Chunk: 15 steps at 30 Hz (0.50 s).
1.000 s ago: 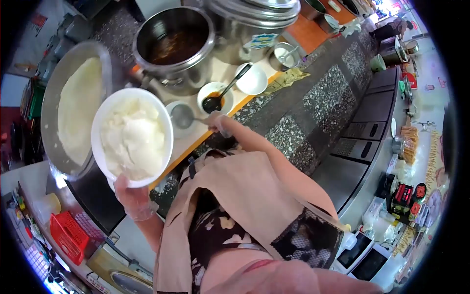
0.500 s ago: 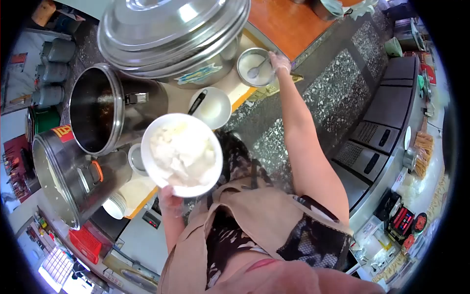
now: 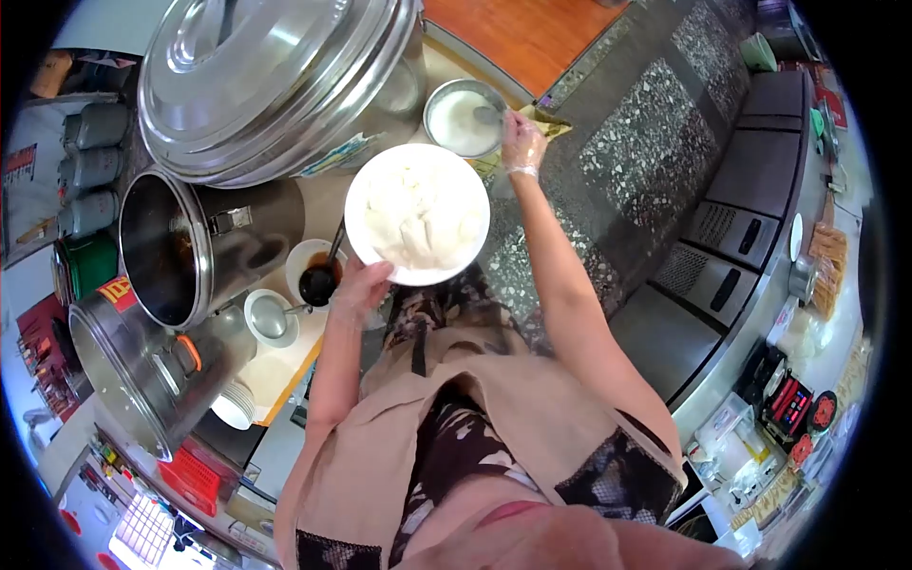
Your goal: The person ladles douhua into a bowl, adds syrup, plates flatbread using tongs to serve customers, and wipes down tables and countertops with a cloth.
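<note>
My left hand (image 3: 359,288), in a clear glove, grips the lower left rim of a white bowl (image 3: 353,214) filled with soft white pieces that look like tofu pudding. My right hand (image 3: 523,142), also gloved in clear plastic, is closed on the handle of a spoon (image 3: 487,115). The spoon's head is over the right side of a metal bowl (image 3: 430,116) of white stuff; I cannot tell whether that is grainy or liquid. Left of my left hand, a white bowl (image 3: 295,258) contains dark liquid and a dark-handled ladle (image 3: 336,243). Nearby is another bowl (image 3: 250,309) with a metal ladle (image 3: 270,320).
A large lidded steel pot (image 3: 275,76) stands at the upper left. Below it are an open steel pot (image 3: 252,223) and another pot with an orange handle (image 3: 214,351). Stacked bowls (image 3: 233,406) sit at the counter edge. Steel cabinets (image 3: 698,285) line the right side.
My left hand has carried the white bowl up and right, close to the metal bowl. The bowl of dark liquid now shows. My right hand has drawn the spoon toward the metal bowl's right rim.
</note>
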{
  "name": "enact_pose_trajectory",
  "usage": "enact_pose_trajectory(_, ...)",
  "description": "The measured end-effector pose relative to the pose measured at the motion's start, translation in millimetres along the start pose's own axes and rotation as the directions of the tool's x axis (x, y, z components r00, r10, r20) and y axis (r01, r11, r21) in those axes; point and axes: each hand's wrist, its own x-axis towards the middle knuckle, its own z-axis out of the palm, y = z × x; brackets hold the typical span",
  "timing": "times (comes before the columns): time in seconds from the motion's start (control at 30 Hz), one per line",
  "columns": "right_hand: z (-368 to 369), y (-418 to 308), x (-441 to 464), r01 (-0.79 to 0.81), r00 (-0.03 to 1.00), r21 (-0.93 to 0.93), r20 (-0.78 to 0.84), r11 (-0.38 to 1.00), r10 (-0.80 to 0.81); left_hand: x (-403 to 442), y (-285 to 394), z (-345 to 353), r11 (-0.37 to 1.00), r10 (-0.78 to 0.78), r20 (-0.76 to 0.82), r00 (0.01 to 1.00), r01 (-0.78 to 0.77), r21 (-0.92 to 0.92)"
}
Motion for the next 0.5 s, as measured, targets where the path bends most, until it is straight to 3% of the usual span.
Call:
enact_pose_trajectory(0.07, 21, 13, -9, -0.116, 0.950, -0.156, 0.270, 0.981, 0.155, 12, -4, -9, 0.996, -0.087, -0.025, 0.996, 0.088, 0.025)
enact_pose_trajectory(0.1, 24, 5, -14, -0.213, 0.924, -0.058, 0.312, 0.975, 0.220, 16, -1, -5, 0.996, -0.085, 0.010, 0.996, 0.084, 0.022)
enact_pose_trajectory(0.13, 27, -3, -17, -0.412, 0.875, 0.104, 0.321, 0.905, 0.362, 20, 1, -1, 0.997, -0.082, 0.045, 0.996, 0.081, 0.019)
enact_pose_trajectory(0.2, 11, -31, -10, -0.707, 0.692, 0.195, 0.386, 0.679, 0.610, 26, 0, 0, 0.998, -0.055, 0.057, 0.997, 0.054, 0.026)
enact_pose_trajectory(0.4, 0, -12, 3, -0.846, 0.532, 0.318, 0.444, 0.428, 0.722, 46, -2, -14, 0.992, -0.112, 0.122, 0.986, 0.105, 0.066)
enact_pose_trajectory(0.5, -19, -22, 10, -0.820, 0.565, 0.387, 0.422, 0.422, 0.709, 56, -1, -18, 0.979, -0.174, 0.133, 0.976, 0.157, 0.134)
